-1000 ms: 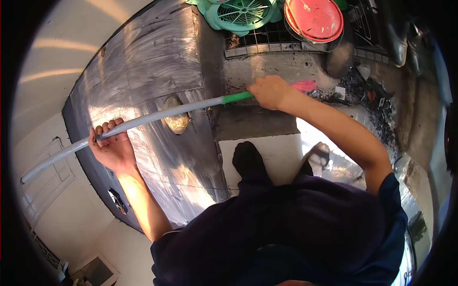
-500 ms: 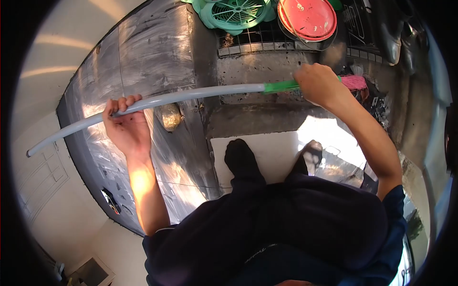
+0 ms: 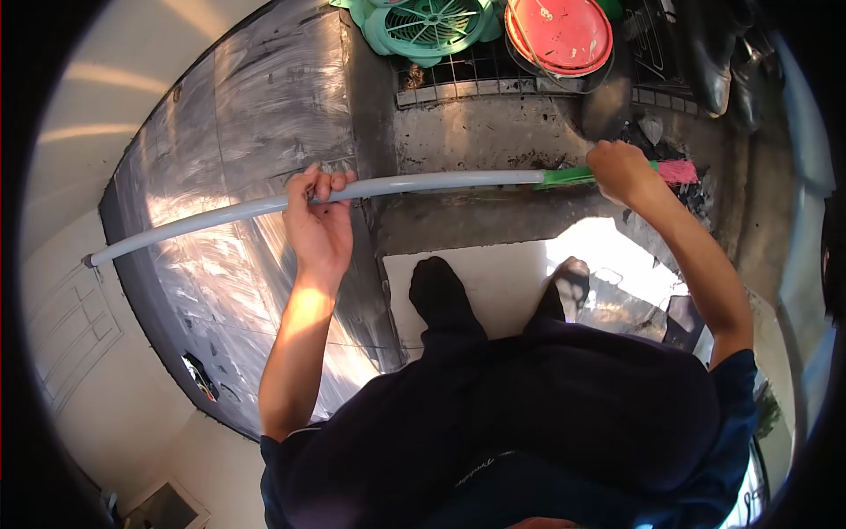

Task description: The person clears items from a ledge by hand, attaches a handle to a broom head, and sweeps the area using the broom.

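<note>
A long-handled brush stretches across the view; its grey pipe handle [image 3: 423,182] runs from the left to a green head [image 3: 564,178] with pink bristles [image 3: 677,171] at the right. My left hand [image 3: 319,225], palm up, has its fingers curled around the grey pipe near the middle. Closed in a fist, my right hand [image 3: 621,172] grips the green part just before the bristles. The bristles are close to a dark ledge with dirt and debris [image 3: 696,198].
Beyond the ledge are a green plastic fan-like piece [image 3: 436,31] and a red round lid [image 3: 564,35]. Dark boots [image 3: 712,75] stand at the far right. My feet [image 3: 436,291] rest on a pale slab [image 3: 498,273]. To the left lies a dark, streaked surface [image 3: 264,97].
The brush has moved to the right with both hands. My left hand moved furthest, and a yellowish lump that showed beside it is out of sight.
</note>
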`<state>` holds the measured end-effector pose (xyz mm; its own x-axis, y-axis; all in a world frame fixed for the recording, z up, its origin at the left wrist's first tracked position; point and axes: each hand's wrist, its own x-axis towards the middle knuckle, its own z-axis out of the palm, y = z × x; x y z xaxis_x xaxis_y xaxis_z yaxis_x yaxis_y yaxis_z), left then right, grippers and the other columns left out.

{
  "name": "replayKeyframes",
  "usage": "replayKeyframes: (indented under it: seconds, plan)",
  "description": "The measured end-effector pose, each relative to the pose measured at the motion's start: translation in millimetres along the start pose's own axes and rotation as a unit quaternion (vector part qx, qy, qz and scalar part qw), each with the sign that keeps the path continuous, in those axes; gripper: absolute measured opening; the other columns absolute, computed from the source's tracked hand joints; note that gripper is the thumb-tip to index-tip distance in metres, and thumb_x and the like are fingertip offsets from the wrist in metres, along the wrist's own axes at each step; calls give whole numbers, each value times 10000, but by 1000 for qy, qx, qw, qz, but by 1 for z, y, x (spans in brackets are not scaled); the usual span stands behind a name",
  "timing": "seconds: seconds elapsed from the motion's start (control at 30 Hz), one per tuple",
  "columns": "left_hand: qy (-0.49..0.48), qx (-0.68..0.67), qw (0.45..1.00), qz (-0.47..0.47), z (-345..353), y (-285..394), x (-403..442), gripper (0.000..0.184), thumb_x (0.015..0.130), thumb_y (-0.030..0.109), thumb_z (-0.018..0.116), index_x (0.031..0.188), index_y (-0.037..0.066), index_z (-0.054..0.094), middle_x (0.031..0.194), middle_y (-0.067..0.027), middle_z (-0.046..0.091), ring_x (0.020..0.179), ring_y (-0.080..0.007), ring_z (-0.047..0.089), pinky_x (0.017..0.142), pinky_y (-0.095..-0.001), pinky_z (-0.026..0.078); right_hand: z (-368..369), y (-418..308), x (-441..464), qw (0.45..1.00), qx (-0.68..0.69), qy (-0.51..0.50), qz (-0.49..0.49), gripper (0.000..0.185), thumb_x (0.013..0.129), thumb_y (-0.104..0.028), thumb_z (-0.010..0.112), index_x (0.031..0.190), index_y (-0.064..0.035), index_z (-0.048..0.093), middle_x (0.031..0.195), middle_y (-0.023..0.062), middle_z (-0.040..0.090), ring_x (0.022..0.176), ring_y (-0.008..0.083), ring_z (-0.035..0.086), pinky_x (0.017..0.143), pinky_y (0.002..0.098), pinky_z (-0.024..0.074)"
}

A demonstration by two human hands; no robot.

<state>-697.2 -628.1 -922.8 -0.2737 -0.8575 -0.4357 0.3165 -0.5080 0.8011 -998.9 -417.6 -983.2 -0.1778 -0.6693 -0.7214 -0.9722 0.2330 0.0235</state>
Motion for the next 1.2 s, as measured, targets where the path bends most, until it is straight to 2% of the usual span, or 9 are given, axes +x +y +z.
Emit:
replayKeyframes:
  seconds: [0.13,0.33,0.47,0.53,0.7,0.77,0.8,0.97,1.2]
  plan:
    - [-65,-42,994,82,3,45,5,314,955,119,522,685,128,363,649,8,327,671,-136,401,837,-354,414,-18,-14,-5,994,21,104,-39,168,865,-101,580,981,-73,698,985,135,675,896,325,706,719,420,587]
    - [-143,59,974,167,-22,95,13,327,938,129,506,661,146,333,601,16,295,606,-126,323,705,-323,344,31,-112,83,966,171,135,-137,213,885,-115,553,1047,-83,688,1077,127,658,1050,315,660,862,454,546]
    - [-66,69,991,91,-37,42,19,277,935,115,523,705,130,369,642,16,307,652,-130,358,813,-340,396,50,-101,81,982,136,29,-124,238,866,-92,579,1071,-83,700,1101,132,678,1070,325,664,868,432,557]
    - [-65,63,995,45,-32,23,15,258,937,114,531,719,120,393,656,7,329,681,-141,398,859,-367,424,59,-68,61,994,71,23,-83,200,772,-42,670,954,-63,750,1001,148,721,945,345,714,723,404,604]
    - [-55,16,998,5,-15,17,9,235,940,124,531,730,108,425,682,-12,365,727,-164,458,922,-409,450,0,-6,10,997,12,61,-37,155,766,-26,653,897,-39,734,966,145,706,900,350,714,704,407,596]
    - [-67,5,995,75,-7,49,15,279,929,132,527,686,114,391,661,3,339,686,-147,408,872,-384,426,-19,-13,7,988,23,138,-72,128,769,-30,648,876,-35,719,953,145,694,879,352,709,717,410,587]
    - [-94,3,989,111,-7,68,18,293,923,130,526,672,118,377,651,8,329,666,-139,387,843,-367,411,-19,-23,24,991,73,86,-69,208,770,-28,629,966,-64,692,962,174,658,932,357,653,835,441,524]
    - [-172,80,963,192,0,120,26,298,886,95,523,661,142,333,600,11,294,606,-134,346,744,-348,358,-6,-116,106,953,191,175,-155,226,861,-71,553,1057,-76,665,1050,154,659,1028,331,648,862,446,533]
    - [-35,20,998,38,-30,17,20,253,897,84,533,692,117,389,632,-1,318,656,-151,387,826,-369,418,55,-72,87,992,111,28,-52,242,851,-59,587,1049,-78,724,1124,143,684,1074,349,663,862,446,564]
